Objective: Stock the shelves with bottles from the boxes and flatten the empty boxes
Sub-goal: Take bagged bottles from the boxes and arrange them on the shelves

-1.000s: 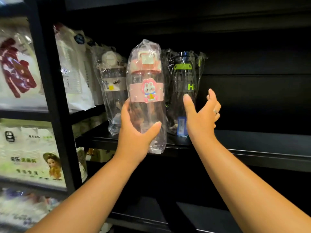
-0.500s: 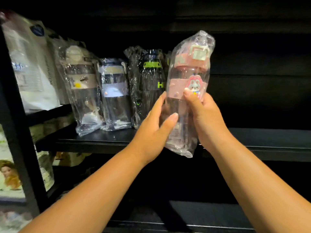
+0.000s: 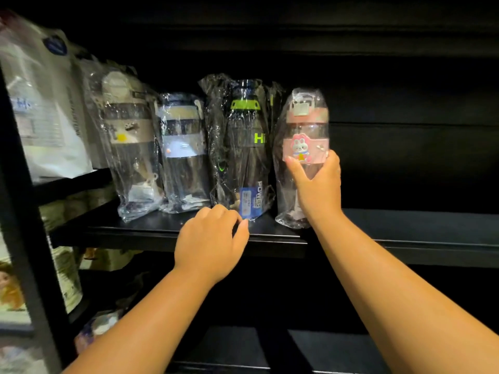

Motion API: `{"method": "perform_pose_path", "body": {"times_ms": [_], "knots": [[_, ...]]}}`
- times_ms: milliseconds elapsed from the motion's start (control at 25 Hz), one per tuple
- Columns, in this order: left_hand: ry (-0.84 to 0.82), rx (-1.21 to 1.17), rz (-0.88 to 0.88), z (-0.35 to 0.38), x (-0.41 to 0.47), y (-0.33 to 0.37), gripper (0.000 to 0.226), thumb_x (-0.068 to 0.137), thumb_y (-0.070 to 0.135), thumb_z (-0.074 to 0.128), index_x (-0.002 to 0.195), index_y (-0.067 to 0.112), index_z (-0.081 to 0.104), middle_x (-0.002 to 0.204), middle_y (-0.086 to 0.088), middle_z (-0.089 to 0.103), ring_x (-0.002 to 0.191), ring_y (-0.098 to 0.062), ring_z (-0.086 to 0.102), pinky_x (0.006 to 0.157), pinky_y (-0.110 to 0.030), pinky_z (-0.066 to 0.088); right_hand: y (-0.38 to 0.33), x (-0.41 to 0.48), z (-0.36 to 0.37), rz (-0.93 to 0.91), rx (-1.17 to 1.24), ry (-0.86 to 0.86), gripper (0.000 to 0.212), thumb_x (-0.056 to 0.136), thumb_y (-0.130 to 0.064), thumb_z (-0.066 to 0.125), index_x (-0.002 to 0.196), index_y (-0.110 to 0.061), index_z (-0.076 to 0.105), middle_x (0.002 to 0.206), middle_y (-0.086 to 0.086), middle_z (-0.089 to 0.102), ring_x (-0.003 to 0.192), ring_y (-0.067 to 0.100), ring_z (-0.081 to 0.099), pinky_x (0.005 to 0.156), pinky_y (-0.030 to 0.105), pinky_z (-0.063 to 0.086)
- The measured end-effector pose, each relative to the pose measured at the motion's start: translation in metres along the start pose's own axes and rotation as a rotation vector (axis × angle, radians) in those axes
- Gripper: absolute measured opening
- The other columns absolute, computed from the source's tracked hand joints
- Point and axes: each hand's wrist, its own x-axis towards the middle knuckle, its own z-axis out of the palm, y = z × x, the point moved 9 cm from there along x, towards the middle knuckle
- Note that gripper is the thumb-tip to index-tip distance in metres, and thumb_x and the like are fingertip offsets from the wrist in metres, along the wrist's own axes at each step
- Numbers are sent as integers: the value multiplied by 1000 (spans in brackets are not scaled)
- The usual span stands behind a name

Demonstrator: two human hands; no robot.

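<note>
The right hand (image 3: pixel 316 186) grips the light-looking, slippery, plastic-wrapped clear bottle with a pink lid (image 3: pixel 306 125) round its middle; the left hand (image 3: pixel 210 244) is loose and empty.

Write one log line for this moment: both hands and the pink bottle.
right hand: grips pink bottle | pink bottle: upright on shelf, right end of row | left hand: by black bottle, contact unclear
</note>
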Motion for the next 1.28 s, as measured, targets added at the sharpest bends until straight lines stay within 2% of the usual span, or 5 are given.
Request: {"method": "perform_pose_path", "body": {"times_ms": [400,640,840,1120,1280], "knots": [[60,40,73,-1,-8,4,56,94,48,21,86,21,69,82,7,60,78,-19,56,53,-29,34,8,-4,10,97,-309,-97,92,87,-71,49,151,-15,13,147,16,32,130,38,39,101,50,39],[29,-47,85,3,-26,1,59,95,51,22,117,25,69,119,7,67,109,-19,61,91,-38,42,11,-35,0,233,-373,-212,104,87,-74,44,156,-21,-13,161,16,7,142,38,25,113,53,30],[93,-181,66,0,-95,-16,53,91,47,40,139,27,50,155,5,39,148,-17,25,120,-43,4,-9,-147,-16,-67,-699,-174,88,93,-64,41,157,-17,4,165,9,6,151,30,-2,119,54,4],[-133,-242,-10,54,-268,-95,53,88,41,48,139,25,48,156,0,38,148,-18,26,122,-42,6,53,-370,46,-43,-846,-380,76,91,-58,33,152,-11,32,159,12,27,148,37,18,112,65,21],[-379,-279,-60,84,-406,-162,53,83,34,56,133,17,55,148,-9,48,138,-30,44,112,-52,31,80,-496,94,103,-932,-635,74,89,-56,38,148,-11,39,154,14,38,143,39,32,107,64,31]]}}
